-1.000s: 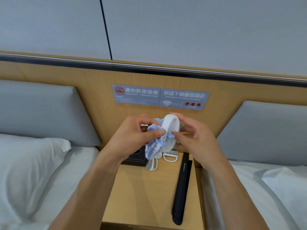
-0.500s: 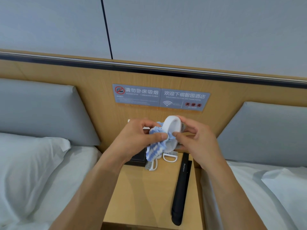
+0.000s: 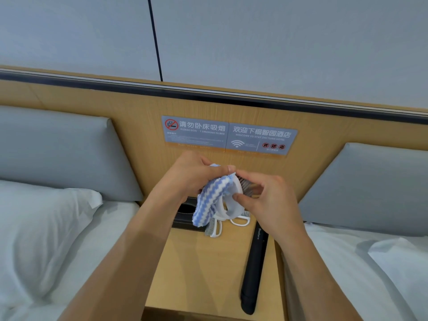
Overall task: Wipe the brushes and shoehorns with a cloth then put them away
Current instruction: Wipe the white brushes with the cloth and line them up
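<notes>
Bare wood lies open on the nightstand [image 3: 196,274] near its front left. A black shoehorn [image 3: 253,272] lines the right edge; two brushes [image 3: 214,229] and a tissue box [image 3: 185,216] crowd the back.

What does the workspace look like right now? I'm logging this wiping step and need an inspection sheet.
Surface: wooden nightstand between two beds.
Job's things: white brush held up, bristles facing away; striped cloth against it; two more brushes and a black shoehorn lie on the nightstand.
Clutter: black box at the back.
Grippers: left hand grips the cloth; right hand pinches the brush.
Cables: nothing seen.
Surroundings: wooden headboard with sign, grey cushions, white pillow.
</notes>
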Demonstrator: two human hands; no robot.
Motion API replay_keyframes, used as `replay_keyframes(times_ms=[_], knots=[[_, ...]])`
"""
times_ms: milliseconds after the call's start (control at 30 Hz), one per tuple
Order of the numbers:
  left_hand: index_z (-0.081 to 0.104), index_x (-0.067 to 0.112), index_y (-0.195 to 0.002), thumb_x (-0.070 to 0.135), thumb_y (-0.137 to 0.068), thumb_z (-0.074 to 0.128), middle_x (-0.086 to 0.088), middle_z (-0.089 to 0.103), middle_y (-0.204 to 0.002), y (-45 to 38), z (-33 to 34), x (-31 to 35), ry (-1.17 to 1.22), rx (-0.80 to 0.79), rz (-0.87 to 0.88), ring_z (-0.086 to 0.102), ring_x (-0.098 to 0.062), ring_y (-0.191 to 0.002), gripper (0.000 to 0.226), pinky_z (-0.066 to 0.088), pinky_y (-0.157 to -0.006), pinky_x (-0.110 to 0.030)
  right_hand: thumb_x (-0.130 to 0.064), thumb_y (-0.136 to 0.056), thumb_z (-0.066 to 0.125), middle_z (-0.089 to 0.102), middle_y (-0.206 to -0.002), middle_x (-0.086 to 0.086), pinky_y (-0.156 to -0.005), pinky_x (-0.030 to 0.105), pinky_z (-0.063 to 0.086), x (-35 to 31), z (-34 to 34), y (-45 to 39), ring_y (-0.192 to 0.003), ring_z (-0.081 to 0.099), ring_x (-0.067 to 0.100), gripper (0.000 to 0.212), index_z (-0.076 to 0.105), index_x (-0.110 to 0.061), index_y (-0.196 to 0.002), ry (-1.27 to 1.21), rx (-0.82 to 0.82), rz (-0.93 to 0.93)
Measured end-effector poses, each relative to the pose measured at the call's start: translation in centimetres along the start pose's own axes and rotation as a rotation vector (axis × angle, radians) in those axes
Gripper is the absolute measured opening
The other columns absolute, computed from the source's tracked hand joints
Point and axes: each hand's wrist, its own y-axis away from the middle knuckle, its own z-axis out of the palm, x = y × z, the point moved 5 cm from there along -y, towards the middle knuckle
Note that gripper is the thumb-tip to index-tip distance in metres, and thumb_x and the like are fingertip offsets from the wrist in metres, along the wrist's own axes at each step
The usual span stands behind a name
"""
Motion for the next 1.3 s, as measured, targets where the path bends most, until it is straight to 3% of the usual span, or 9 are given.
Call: replay_keyframes(times_ms=[100, 167, 233, 333, 600, 800, 933, 1167, 1300], knots=[[0.076, 0.009, -0.075, 0.043, -0.071, 0.083, -0.012, 0.073, -0.072, 0.1, 0.3, 0.1, -0.010, -0.021, 0.062, 0.067, -0.018, -0.064, 0.035, 0.054, -0.064, -0.033, -0.016, -0.075, 0.083, 0.075, -0.096, -0.022, -0.068, 0.035, 0.059, 0.9, 0.1, 0.1, -0.073, 0.071, 0.008, 0.052, 0.071, -0.043, -0.118, -0.129, 0.011, 0.046], [0.076, 0.014, -0.077, 0.038, -0.073, 0.083, -0.003, 0.074, -0.072, 0.3, 0.6, -0.2, 0.037, -0.038, 0.119, 0.071, -0.015, -0.067, 0.026, 0.058, -0.062, -0.029, -0.012, -0.076, 0.082, 0.075, -0.098, -0.021, -0.072, 0.042, 0.061, 1.7, 0.2, 0.2, -0.079, 0.073, 0.009, 0.050, 0.072, -0.040, -0.116, -0.233, 0.028, 0.076], [0.076, 0.017, -0.081, 0.035, -0.071, 0.084, 0.003, 0.073, -0.077, 0.8, 1.2, -0.5, 0.064, -0.050, 0.191, 0.071, -0.011, -0.071, 0.022, 0.054, -0.060, -0.021, -0.008, -0.078, 0.081, 0.077, -0.102, -0.015, -0.076, 0.044, 0.063, 2.6, 0.4, 0.2, -0.090, 0.075, 0.011, 0.047, 0.074, -0.040, -0.111, -0.403, 0.033, 0.137], [0.077, 0.021, -0.084, 0.029, -0.070, 0.086, 0.005, 0.065, -0.086, 1.6, 2.5, -1.2, 0.028, -0.050, 0.318, 0.064, -0.007, -0.072, 0.018, 0.049, -0.064, -0.020, -0.004, -0.081, 0.079, 0.078, -0.101, -0.002, -0.073, 0.049, 0.063, 3.8, 0.3, -0.2, -0.087, 0.077, 0.024, 0.042, 0.076, -0.036, -0.108, -0.624, 0.028, 0.248], [0.077, 0.013, -0.087, 0.014, -0.062, 0.091, 0.006, 0.054, -0.088, 2.1, 3.2, -3.3, 0.024, -0.086, 0.514, 0.055, -0.008, -0.080, 0.029, 0.046, -0.068, -0.023, -0.003, -0.085, 0.073, 0.078, -0.091, 0.014, -0.058, 0.034, 0.061, 6.2, 0.6, -0.5, -0.074, 0.076, 0.027, 0.033, 0.071, -0.020, -0.113, -0.840, -0.074, 0.450], [0.074, 0.018, -0.087, 0.024, -0.061, 0.092, 0.016, 0.048, -0.086, 2.1, 3.6, -3.6, -0.314, -0.011, 0.668, 0.049, -0.006, -0.073, 0.032, 0.040, -0.061, -0.016, -0.005, -0.087, 0.071, 0.076, -0.100, 0.019, -0.080, 0.051, 0.061, 8.0, 1.9, 0.5, -0.091, 0.073, 0.039, 0.035, 0.069, -0.017, -0.120, -0.830, -0.166, 0.566], [0.068, 0.022, -0.085, 0.025, -0.062, 0.092, 0.010, 0.049, -0.088, 1.3, 4.3, -5.8, -0.429, -0.004, 0.577, 0.048, -0.003, -0.072, 0.033, 0.037, -0.060, -0.009, -0.001, -0.089, 0.069, 0.077, -0.098, 0.018, -0.063, 0.037, 0.062, 9.3, 3.0, 1.4, -0.078, 0.075, 0.029, 0.031, 0.069, -0.019, -0.114, -0.842, -0.193, 0.646], [0.063, 0.031, -0.086, 0.021, -0.071, 0.086, 0.011, 0.057, -0.093, -0.3, 3.5, -14.2, -0.220, 0.155, 0.185, 0.056, -0.006, -0.076, 0.029, 0.042, -0.063, -0.012, 0.000, -0.091, 0.067, 0.072, -0.104, 0.016, -0.065, 0.038, 0.062, 13.7, 6.5, 3.6, -0.084, 0.075, 0.027, 0.030, 0.069, -0.025, -0.109, -0.815, -0.194, 0.798], [0.060, 0.030, -0.078, 0.018, -0.078, 0.080, 0.004, 0.066, -0.075, 0.0, 3.4, -19.5, -0.129, 0.282, -0.015, 0.062, -0.012, -0.066, 0.023, 0.052, -0.060, -0.034, 0.000, -0.089, 0.069, 0.070, -0.112, 0.011, -0.069, 0.042, 0.063, 17.2, 10.5, 4.4, -0.097, 0.072, 0.027, 0.036, 0.066, -0.031, -0.108, -0.766, -0.184, 0.937]])
